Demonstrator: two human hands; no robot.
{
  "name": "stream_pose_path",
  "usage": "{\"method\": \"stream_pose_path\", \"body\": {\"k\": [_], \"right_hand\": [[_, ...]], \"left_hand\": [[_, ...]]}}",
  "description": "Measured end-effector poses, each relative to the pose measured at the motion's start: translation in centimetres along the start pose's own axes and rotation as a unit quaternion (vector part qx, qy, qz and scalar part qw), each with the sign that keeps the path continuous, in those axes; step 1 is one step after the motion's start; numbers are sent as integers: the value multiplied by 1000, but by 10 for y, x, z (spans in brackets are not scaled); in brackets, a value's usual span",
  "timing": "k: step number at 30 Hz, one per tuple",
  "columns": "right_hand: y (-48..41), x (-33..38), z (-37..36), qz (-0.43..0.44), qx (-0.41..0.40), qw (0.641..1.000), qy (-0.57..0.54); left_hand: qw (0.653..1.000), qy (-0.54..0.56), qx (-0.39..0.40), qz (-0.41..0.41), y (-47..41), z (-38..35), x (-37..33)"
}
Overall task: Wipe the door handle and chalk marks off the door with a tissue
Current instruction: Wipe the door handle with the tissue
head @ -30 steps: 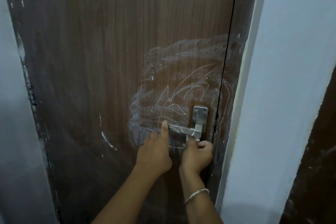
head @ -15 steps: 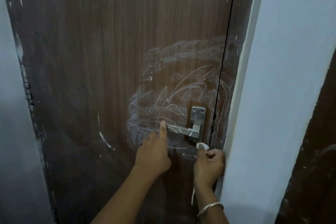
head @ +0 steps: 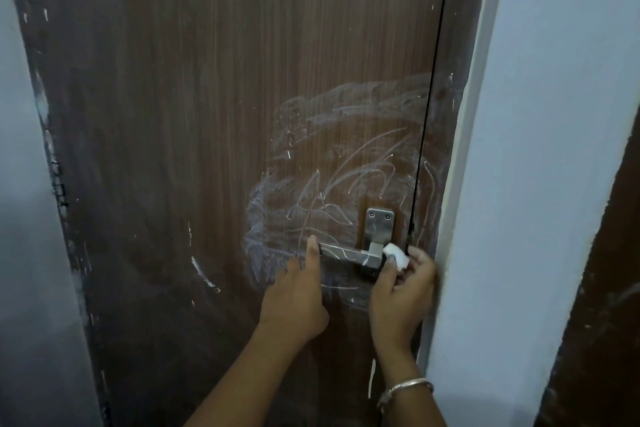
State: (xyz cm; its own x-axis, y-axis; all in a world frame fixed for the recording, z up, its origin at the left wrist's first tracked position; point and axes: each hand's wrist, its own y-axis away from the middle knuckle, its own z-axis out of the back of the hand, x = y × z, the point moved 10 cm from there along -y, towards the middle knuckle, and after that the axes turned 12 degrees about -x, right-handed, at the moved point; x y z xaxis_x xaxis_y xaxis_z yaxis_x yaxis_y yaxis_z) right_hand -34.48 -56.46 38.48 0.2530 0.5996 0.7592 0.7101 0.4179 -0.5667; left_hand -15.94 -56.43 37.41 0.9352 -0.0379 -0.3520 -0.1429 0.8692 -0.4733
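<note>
No legible text, only chalk scribbles (head: 346, 180).

The handle (head: 346, 254) sits low on the right side of the door (head: 214, 114), its lever running left from a plate (head: 380, 224) that stands just beside the door's right edge, with the wall (head: 554, 149) to the right of that. Chalk marks (head: 346, 163) spread above and left of the handle. The left hand (head: 294, 302) is below the lever with one finger on its left end, and the right hand (head: 401, 291), below the plate, presses a tissue (head: 396, 255) against the lever's right end.
</note>
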Motion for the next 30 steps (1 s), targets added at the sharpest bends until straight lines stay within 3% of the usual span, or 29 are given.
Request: {"method": "stream_pose_path", "body": {"k": [4,13,25,30], "right_hand": [[-21,34,-8,96,-5,994,55],[-41,54,-29,158,38,977,134],[-11,13,-15,132,123,949,257],[-21,64,-33,238,126,945,186]], "left_hand": [[1000,0,-2,0,0,-1,2],[1000,6,-8,-5,-1,-1,1],[1000,13,-11,2,1,0,-3],[1000,8,-11,0,1,1,0]]}}
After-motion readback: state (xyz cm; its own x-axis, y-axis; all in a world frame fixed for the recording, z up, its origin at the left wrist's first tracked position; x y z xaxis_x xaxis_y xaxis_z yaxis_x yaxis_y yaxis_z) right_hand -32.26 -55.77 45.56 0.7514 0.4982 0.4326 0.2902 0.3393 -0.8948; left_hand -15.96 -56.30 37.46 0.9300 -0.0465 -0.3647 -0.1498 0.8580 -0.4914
